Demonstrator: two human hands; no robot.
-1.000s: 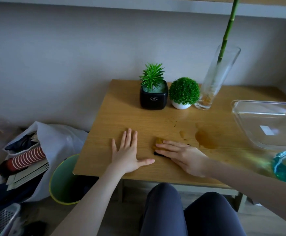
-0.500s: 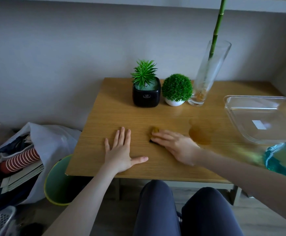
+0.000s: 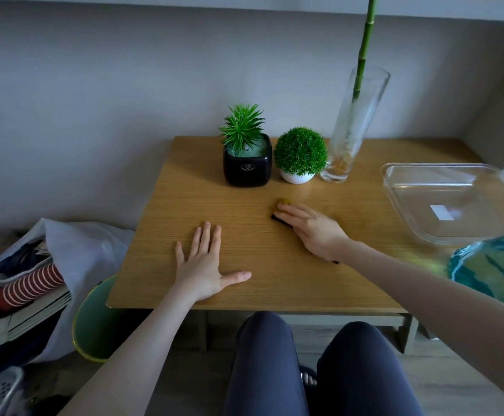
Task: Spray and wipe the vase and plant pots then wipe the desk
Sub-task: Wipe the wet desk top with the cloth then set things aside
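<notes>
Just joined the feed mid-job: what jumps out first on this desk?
The right hand presses a yellow sponge flat on the middle of the wooden desk, while the left hand rests spread near the front edge. Along the back stand a black square pot, a white round pot and a tall glass vase holding a green stalk.

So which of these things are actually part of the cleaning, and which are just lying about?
Part of the job:
glass vase
black pot
white pot
sponge under the right hand
desk
left hand, flat on it

Lying about:
clear tray
green bin
white bag
</notes>
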